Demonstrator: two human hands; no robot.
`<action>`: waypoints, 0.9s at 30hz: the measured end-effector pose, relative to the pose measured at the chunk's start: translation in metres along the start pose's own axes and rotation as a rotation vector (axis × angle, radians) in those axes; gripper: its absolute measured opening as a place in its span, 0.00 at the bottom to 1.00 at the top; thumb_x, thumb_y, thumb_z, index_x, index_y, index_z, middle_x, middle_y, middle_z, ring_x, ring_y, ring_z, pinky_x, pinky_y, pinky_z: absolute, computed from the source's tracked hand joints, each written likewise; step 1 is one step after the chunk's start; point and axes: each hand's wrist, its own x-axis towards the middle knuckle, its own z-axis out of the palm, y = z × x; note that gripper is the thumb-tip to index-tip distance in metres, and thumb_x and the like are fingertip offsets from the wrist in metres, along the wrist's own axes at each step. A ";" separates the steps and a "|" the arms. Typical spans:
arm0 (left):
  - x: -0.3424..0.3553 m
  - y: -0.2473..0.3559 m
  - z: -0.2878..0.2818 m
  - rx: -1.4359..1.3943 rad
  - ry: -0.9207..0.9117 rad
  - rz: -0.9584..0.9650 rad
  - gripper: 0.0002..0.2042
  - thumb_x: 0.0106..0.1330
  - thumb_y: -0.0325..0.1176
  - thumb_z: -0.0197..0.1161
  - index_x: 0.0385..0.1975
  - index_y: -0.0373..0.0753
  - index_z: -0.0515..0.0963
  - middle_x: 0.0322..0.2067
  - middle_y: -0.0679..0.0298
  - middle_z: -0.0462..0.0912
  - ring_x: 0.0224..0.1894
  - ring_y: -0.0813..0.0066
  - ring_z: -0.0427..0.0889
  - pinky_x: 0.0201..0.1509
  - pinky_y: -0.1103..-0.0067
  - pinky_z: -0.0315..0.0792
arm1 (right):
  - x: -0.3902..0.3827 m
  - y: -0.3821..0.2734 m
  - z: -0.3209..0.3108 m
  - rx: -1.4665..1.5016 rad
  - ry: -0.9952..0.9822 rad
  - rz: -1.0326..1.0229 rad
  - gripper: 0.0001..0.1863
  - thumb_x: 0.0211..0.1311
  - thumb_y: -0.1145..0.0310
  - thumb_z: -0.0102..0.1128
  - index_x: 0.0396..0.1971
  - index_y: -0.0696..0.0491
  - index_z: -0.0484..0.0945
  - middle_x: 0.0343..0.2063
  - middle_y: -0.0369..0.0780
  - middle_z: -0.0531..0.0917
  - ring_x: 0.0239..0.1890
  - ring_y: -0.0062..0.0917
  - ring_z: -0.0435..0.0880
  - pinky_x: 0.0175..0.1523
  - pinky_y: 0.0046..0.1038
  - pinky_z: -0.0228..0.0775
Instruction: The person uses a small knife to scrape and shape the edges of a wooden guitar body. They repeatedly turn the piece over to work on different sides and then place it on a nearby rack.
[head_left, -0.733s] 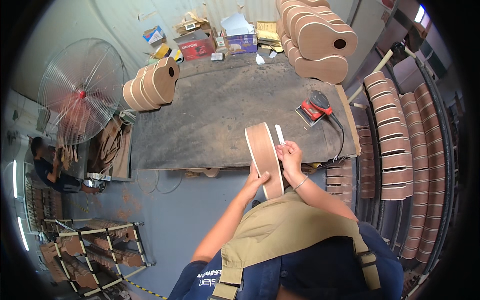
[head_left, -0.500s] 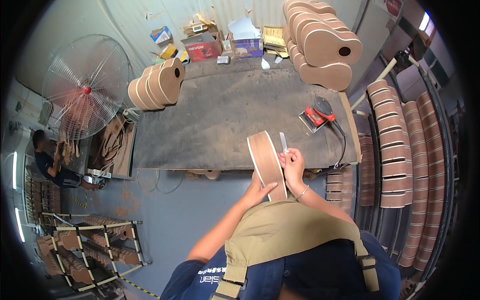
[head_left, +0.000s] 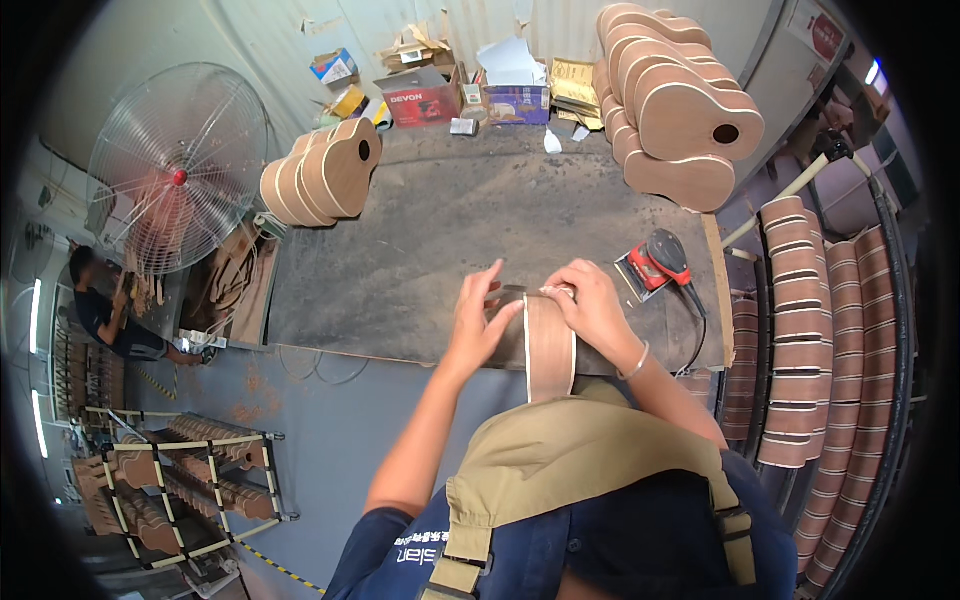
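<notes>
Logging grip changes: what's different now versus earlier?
Left hand let go of the wooden body's near part, moved toward its far end, fingers spread. Right hand, still holding the thin blade, turned it from pointing away to pointing left. Body less tilted. Sander and stacked bodies unchanged.

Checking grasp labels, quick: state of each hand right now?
Left hand: open, at the left edge of the wooden guitar body; whether it touches anything can't be told.
Right hand: closed, holding a thin blade.
</notes>
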 end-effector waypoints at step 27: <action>-0.081 -0.008 -0.022 0.352 -0.111 0.583 0.17 0.55 0.16 0.68 0.44 0.38 0.88 0.38 0.60 0.90 0.39 0.64 0.90 0.40 0.73 0.84 | -0.094 -0.011 -0.002 -0.249 -0.159 -0.651 0.15 0.56 0.75 0.65 0.45 0.56 0.85 0.34 0.37 0.82 0.34 0.32 0.81 0.36 0.32 0.77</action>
